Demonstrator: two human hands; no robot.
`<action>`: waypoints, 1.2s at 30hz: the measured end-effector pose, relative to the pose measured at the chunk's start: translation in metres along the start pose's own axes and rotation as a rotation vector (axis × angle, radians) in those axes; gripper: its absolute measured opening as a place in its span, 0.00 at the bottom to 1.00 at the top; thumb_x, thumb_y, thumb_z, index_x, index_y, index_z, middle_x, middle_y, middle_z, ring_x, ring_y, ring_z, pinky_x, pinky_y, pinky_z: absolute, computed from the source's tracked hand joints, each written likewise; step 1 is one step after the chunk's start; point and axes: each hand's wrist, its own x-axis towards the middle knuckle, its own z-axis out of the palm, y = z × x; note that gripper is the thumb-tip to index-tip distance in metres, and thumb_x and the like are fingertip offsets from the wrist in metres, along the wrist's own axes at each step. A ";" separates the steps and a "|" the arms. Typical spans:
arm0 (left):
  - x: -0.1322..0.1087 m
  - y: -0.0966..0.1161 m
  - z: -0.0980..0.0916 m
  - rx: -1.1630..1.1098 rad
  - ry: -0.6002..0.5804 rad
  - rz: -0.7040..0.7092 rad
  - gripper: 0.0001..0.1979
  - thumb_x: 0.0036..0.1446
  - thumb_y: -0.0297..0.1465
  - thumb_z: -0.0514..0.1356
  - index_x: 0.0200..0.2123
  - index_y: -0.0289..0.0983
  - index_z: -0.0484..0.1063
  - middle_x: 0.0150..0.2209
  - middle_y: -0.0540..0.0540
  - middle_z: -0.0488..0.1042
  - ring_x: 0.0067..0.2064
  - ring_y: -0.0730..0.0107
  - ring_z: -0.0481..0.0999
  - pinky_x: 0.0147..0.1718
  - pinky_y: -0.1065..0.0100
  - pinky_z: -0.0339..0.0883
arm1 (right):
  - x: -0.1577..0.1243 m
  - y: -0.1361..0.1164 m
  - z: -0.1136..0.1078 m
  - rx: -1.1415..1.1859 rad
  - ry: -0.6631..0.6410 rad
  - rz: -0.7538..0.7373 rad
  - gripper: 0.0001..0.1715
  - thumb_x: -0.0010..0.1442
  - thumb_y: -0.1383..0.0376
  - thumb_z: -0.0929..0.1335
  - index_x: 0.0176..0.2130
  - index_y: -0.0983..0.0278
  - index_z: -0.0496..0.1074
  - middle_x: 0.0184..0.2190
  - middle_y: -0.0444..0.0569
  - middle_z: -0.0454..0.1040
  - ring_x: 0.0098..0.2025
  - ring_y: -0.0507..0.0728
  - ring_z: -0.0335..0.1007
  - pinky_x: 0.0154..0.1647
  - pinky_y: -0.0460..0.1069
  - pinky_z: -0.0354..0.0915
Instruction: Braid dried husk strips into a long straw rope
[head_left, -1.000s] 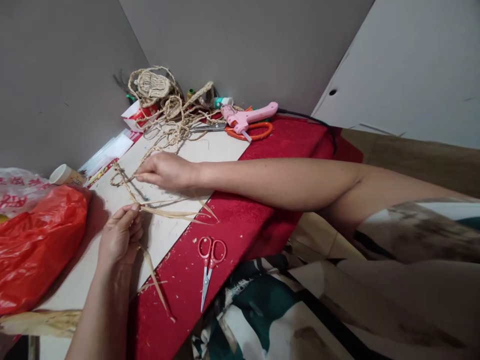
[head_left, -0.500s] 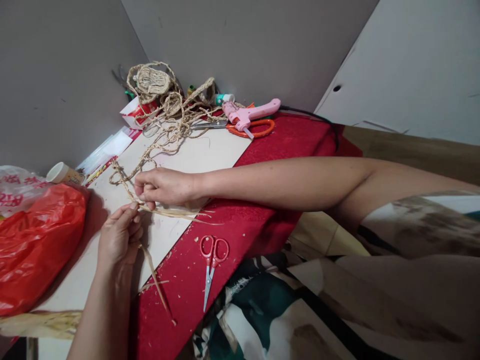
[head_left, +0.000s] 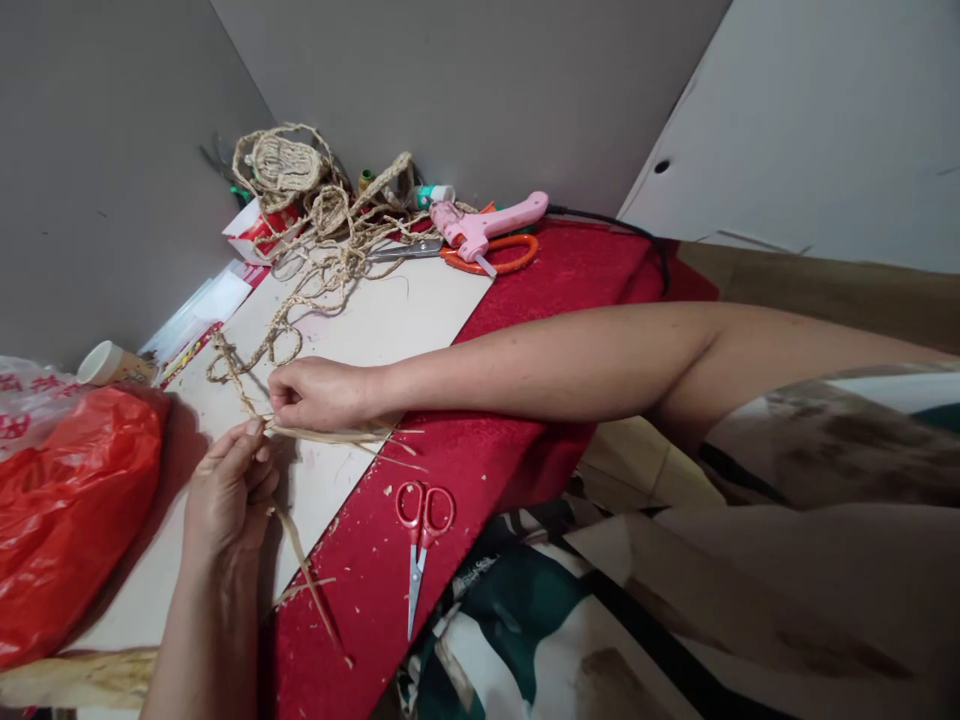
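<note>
A thin braided straw cord (head_left: 240, 385) runs down over the pale board to my fingers. My left hand (head_left: 232, 475) is closed, pinching the cord's lower end between thumb and forefinger. Just right of it, my right hand (head_left: 319, 392) is closed around the loose straw strands (head_left: 337, 436), some of which trail right beneath it onto the red cloth. Another straw strand (head_left: 309, 570) hangs from below my left hand toward the front. Exactly which strands lie inside my right fingers is hidden.
Small red-handled scissors (head_left: 421, 530) lie on the red cloth (head_left: 360, 590). Behind are a coiled braid pile (head_left: 289, 165), orange-handled scissors (head_left: 517, 255) and a pink glue gun (head_left: 487, 228). A red plastic bag (head_left: 82, 510) and a paper cup (head_left: 112, 362) stand left.
My right hand has curled tighter and shifted slightly down beside the left fingers. My left hand keeps its pinch on the braid. The whole view has shifted slightly.
</note>
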 end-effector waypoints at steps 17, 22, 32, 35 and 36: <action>-0.004 -0.004 0.009 0.071 0.076 0.056 0.14 0.39 0.31 0.70 0.29 0.33 0.71 0.16 0.57 0.61 0.14 0.87 0.51 0.11 0.81 0.42 | -0.001 0.003 0.001 -0.078 0.079 -0.018 0.03 0.53 0.70 0.65 0.29 0.67 0.64 0.26 0.45 0.66 0.29 0.50 0.57 0.30 0.45 0.51; -0.003 -0.012 0.012 0.127 0.137 0.149 0.13 0.41 0.32 0.69 0.29 0.34 0.72 0.15 0.57 0.61 0.15 0.85 0.54 0.12 0.80 0.43 | -0.001 0.000 -0.003 -0.007 0.060 0.055 0.06 0.51 0.67 0.68 0.28 0.68 0.66 0.27 0.45 0.67 0.29 0.49 0.59 0.29 0.44 0.54; -0.002 -0.015 0.010 0.163 0.177 0.198 0.12 0.41 0.33 0.69 0.29 0.34 0.73 0.18 0.56 0.65 0.15 0.85 0.55 0.12 0.78 0.44 | 0.001 -0.002 -0.021 0.356 -0.433 0.451 0.08 0.55 0.73 0.60 0.26 0.68 0.63 0.13 0.37 0.54 0.13 0.44 0.47 0.13 0.40 0.49; -0.001 -0.016 0.011 0.174 0.189 0.206 0.13 0.42 0.33 0.69 0.31 0.34 0.74 0.21 0.53 0.70 0.15 0.85 0.55 0.12 0.78 0.45 | 0.000 -0.003 -0.016 0.444 -0.447 0.482 0.09 0.57 0.71 0.59 0.25 0.67 0.61 0.13 0.35 0.50 0.12 0.43 0.44 0.12 0.39 0.49; -0.001 -0.016 0.011 0.171 0.191 0.207 0.13 0.42 0.34 0.69 0.31 0.34 0.74 0.21 0.53 0.70 0.15 0.85 0.55 0.12 0.78 0.46 | -0.001 -0.004 -0.014 0.484 -0.443 0.479 0.09 0.58 0.70 0.59 0.25 0.67 0.60 0.13 0.35 0.49 0.12 0.43 0.44 0.12 0.39 0.49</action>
